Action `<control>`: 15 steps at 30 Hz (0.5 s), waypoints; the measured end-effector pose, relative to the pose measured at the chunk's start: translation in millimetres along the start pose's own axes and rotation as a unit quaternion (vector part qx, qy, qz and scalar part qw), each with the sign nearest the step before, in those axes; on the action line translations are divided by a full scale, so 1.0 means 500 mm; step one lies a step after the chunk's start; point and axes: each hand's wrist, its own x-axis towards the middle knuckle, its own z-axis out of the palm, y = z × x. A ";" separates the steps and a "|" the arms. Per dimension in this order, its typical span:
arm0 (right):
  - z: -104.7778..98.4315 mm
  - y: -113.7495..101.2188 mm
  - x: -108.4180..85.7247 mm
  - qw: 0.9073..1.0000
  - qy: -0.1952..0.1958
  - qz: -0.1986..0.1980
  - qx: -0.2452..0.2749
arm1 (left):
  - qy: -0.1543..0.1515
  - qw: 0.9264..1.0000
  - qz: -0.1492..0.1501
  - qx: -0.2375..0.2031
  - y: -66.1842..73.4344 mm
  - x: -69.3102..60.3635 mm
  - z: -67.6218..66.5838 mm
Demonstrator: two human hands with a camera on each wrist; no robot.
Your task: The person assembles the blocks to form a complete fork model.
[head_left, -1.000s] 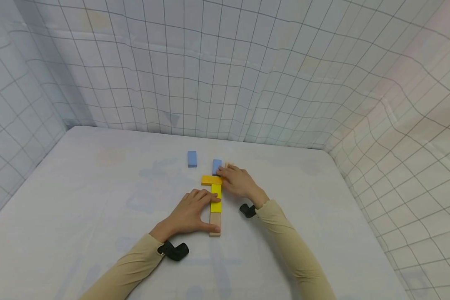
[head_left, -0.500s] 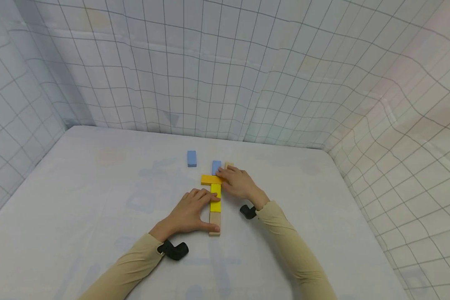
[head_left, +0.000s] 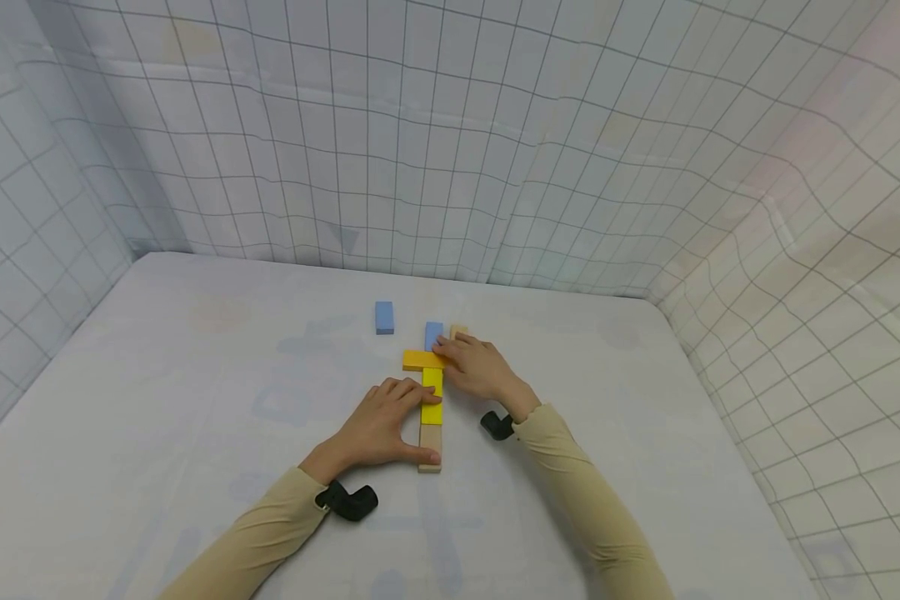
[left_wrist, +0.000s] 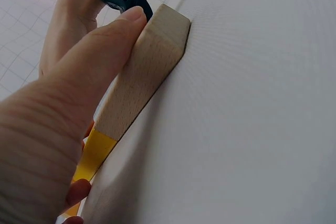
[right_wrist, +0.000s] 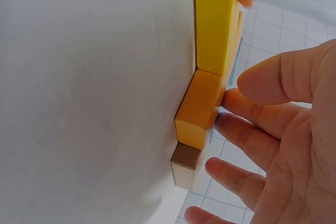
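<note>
A plain wooden block (head_left: 431, 442) and a yellow block (head_left: 432, 412) lie end to end on the table. An orange block (head_left: 417, 360) lies crosswise at the yellow one's far end. Beyond it are a blue block (head_left: 433, 330) and, to its right, a second wooden block (head_left: 459, 329), partly hidden by fingers. My left hand (head_left: 377, 427) spans the near row, thumb resting on the plain wooden block, forefinger on the yellow one. The fingertips of my right hand (head_left: 480, 368) touch the blue block and lie over the orange block's right end; its thumb stands apart in the right wrist view.
Another blue block (head_left: 384, 317) lies by itself at the back, left of the others. White grid-patterned curtains (head_left: 420, 150) rise behind the table (head_left: 217, 375) and at its sides. Black cameras (head_left: 352, 502) sit at both wrists.
The blue block under my right fingertips has slid slightly nearer, up against the orange block. My left hand and the near row have stayed in place.
</note>
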 end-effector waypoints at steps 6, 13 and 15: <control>0.000 0.001 -0.001 1.000 0.004 -0.009 0.005 | -0.001 1.000 0.000 0.000 0.001 0.000 -0.002; 0.004 0.004 -0.002 0.999 0.021 -0.042 0.019 | -0.003 1.000 0.000 0.001 -0.001 -0.001 -0.001; 0.004 0.004 -0.002 0.998 0.021 -0.045 0.024 | -0.003 1.000 0.001 0.002 -0.001 -0.002 -0.001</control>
